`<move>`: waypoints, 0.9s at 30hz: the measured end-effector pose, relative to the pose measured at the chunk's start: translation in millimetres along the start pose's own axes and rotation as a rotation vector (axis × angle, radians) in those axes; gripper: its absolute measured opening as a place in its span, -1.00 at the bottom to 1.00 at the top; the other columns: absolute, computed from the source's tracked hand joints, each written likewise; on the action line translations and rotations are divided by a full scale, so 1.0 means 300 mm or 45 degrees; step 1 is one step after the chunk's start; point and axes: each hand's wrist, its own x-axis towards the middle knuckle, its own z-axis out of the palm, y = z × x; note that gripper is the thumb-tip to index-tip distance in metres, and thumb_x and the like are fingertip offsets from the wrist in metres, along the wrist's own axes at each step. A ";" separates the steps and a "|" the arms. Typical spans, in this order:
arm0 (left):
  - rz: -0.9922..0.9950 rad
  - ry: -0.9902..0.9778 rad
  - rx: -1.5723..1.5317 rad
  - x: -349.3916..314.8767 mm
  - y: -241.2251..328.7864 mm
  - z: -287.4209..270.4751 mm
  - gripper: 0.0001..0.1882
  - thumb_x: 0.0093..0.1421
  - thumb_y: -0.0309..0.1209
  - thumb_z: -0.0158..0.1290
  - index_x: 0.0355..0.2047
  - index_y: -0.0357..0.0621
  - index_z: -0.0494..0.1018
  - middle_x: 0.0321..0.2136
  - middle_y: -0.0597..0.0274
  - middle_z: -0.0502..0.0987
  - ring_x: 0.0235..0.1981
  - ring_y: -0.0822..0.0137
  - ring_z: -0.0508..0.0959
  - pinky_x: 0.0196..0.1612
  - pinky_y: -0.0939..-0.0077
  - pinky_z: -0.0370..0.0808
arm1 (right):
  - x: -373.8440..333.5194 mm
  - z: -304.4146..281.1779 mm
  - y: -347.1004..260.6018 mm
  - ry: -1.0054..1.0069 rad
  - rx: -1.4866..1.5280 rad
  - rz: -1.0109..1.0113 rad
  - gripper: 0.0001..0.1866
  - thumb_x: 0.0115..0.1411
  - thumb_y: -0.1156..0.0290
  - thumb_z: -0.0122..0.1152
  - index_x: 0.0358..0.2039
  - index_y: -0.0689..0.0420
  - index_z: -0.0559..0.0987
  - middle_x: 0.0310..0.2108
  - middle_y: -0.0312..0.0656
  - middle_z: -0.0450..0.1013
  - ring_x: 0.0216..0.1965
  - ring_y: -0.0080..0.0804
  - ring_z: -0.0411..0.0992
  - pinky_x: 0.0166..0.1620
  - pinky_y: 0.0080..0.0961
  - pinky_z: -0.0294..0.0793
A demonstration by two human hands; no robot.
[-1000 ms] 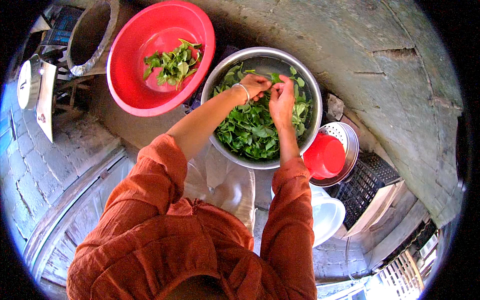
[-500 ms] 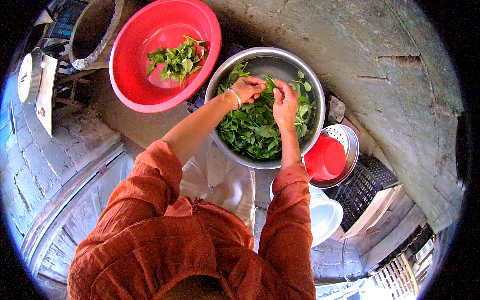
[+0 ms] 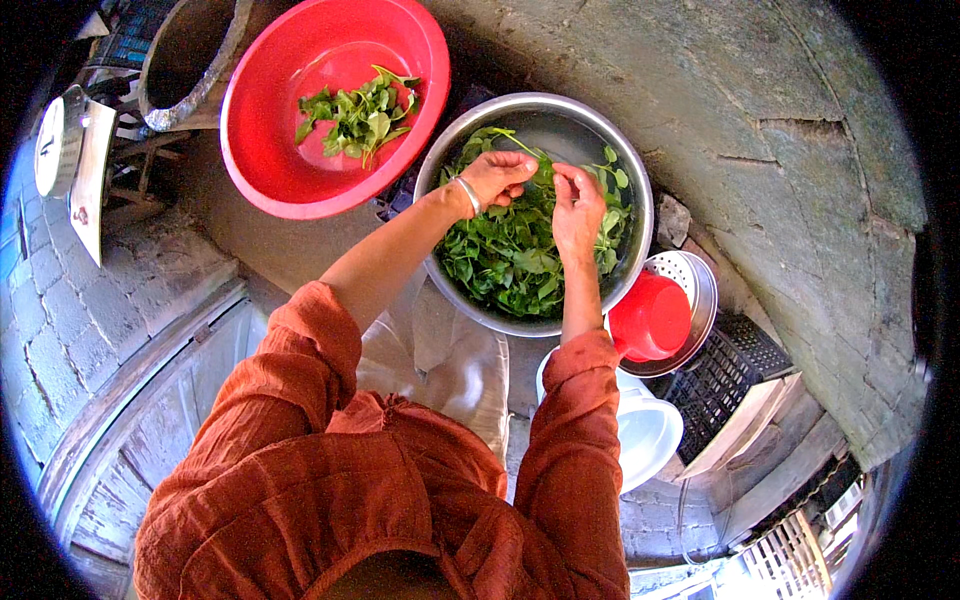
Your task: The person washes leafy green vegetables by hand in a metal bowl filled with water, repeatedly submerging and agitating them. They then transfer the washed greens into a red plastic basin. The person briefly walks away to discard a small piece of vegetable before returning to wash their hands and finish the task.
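Over a wide metal basin (image 3: 641, 245) heaped with green leafy stems (image 3: 500, 265), both my hands work on one leafy sprig (image 3: 543, 170). My left hand (image 3: 497, 180), with a silver bangle at the wrist, is closed, thumb and fingers pinching the sprig's stem. Close by on the right, my right hand (image 3: 577, 212) is closed too, its fingertips pinched at the sprig's other side. A thin stem sticks up past the left fingertips. Up and to the left, a red plastic basin (image 3: 265, 150) holds a small pile of similar leafy greens (image 3: 360, 115).
Right of the metal basin, a red plastic container (image 3: 650, 318) rests on a metal bowl with a white colander (image 3: 675, 275). Below are a white basin (image 3: 645, 435) and a black plastic crate (image 3: 735, 380). A rough grey wall (image 3: 770, 200) runs along the right.
My hands have drawn slightly apart, and the right one has shifted a little downward. A thin stem now shows above the left fingertips. Both basins look unchanged.
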 end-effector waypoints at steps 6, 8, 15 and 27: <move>0.181 0.079 0.403 0.014 -0.008 -0.002 -0.84 0.17 -0.28 0.09 -0.33 -0.08 0.48 -0.42 0.45 0.45 -0.54 0.61 0.38 -0.59 0.74 0.30 | -0.019 -0.006 -0.013 0.177 0.115 0.073 -0.81 0.03 0.53 0.20 -0.28 0.11 0.61 -0.32 -0.14 0.44 -0.26 -0.26 0.39 -0.16 -0.42 0.38; 0.392 0.017 0.270 0.023 -0.030 -0.006 -0.88 0.17 -0.35 0.08 -0.35 -0.11 0.49 -0.27 0.37 0.48 -0.42 0.59 0.44 -0.43 0.70 0.39 | -0.019 -0.007 0.038 0.259 0.034 0.111 -0.78 0.00 0.50 0.24 -0.27 0.09 0.60 -0.27 -0.10 0.42 -0.21 -0.18 0.36 -0.13 -0.35 0.36; 0.557 -0.237 0.236 0.004 -0.010 -0.015 -0.93 0.16 -0.52 0.02 -0.33 -0.18 0.47 0.13 0.22 0.30 -0.01 0.54 0.35 0.02 0.59 0.30 | 0.015 -0.065 -0.055 0.079 0.277 0.112 -0.71 0.02 0.39 0.29 -0.20 0.10 0.57 -0.24 -0.13 0.40 -0.19 -0.30 0.36 -0.11 -0.43 0.35; 0.484 -0.414 -0.119 0.001 -0.031 -0.053 -0.86 0.06 -0.55 -0.07 -0.38 -0.25 0.46 0.20 0.07 0.18 0.20 0.23 0.21 0.19 0.39 0.15 | 0.002 -0.085 0.001 0.157 -0.446 0.040 -0.80 -0.02 0.53 0.22 -0.31 0.09 0.60 -0.29 -0.11 0.43 -0.20 -0.18 0.39 -0.08 -0.32 0.36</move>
